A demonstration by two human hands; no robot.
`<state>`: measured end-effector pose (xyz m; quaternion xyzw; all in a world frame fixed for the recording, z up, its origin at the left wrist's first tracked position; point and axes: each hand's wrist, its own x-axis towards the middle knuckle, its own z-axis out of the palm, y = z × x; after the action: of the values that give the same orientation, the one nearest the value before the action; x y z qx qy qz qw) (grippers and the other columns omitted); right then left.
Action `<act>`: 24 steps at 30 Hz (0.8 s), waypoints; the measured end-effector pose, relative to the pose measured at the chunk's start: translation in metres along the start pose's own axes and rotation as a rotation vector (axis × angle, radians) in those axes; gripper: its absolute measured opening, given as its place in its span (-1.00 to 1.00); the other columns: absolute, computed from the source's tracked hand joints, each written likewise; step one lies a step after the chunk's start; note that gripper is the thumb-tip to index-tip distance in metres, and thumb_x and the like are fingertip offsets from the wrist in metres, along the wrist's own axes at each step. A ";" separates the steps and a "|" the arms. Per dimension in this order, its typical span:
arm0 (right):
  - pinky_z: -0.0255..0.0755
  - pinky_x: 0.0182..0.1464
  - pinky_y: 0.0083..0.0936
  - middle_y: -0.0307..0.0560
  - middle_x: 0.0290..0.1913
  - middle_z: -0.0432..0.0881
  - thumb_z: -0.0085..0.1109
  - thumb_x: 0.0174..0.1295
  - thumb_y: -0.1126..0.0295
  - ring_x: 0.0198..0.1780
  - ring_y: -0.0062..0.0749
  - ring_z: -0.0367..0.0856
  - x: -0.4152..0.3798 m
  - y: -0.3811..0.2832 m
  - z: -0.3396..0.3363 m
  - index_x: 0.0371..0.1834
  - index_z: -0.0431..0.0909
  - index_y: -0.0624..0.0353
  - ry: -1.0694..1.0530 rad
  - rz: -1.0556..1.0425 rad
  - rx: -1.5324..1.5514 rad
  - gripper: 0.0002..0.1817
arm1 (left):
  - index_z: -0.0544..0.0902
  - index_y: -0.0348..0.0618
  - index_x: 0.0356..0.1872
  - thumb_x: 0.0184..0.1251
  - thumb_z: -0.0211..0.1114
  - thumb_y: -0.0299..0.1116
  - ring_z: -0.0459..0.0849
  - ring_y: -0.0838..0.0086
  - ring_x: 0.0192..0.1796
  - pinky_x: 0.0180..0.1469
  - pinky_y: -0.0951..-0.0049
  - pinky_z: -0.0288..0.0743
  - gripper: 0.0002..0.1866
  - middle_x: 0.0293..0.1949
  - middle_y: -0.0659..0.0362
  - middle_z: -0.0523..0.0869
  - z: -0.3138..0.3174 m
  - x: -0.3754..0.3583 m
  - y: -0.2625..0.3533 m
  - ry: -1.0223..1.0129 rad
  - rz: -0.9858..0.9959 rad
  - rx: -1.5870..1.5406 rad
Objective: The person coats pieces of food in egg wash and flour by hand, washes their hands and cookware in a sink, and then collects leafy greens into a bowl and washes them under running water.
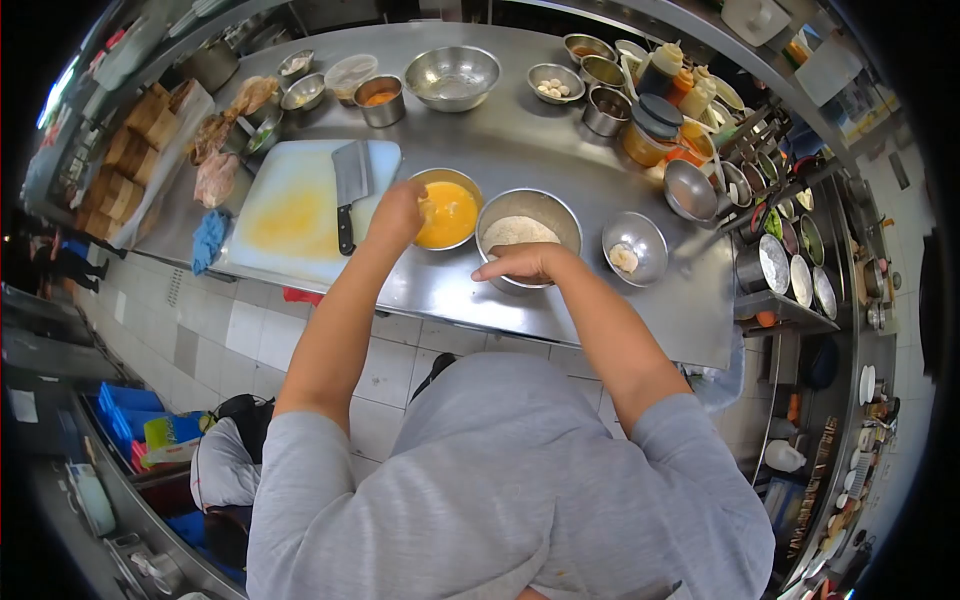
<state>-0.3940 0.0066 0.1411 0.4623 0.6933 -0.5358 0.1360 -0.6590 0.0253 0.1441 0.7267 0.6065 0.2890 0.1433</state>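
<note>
Steel counter (570, 150) bears one knife (350, 180) on one board (285, 215); our left hand (402, 210) curls, our right hand (525, 262) hangs half-open, both holds unclear.

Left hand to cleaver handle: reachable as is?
Probably yes: the cleaver handle lies uncovered on the cutting board, close to the left hand, with nothing visibly blocking.

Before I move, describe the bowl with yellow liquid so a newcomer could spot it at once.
On the steel counter, find the white cutting board with the cleaver on it. Just right of it, by the left hand, stands a round metal bowl. Its bright yellow liquid sets it apart from the neighbouring bowl to its right, which holds a pale powder.
</note>
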 end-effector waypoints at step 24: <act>0.48 0.27 -0.13 0.21 0.12 0.72 0.13 0.39 -0.02 0.12 0.21 0.68 -0.032 -0.009 -0.044 0.11 0.69 0.27 0.609 0.066 -0.335 -0.46 | 0.74 -0.18 0.04 0.28 0.28 -0.44 0.75 -0.02 0.01 0.12 0.12 0.61 -0.69 -0.07 -0.12 0.79 0.022 0.021 0.031 0.046 -0.058 0.004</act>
<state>-0.3699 0.0290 0.1855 0.5943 0.7652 -0.2473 0.0141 -0.6191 0.0413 0.1493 0.7022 0.6311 0.3002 0.1364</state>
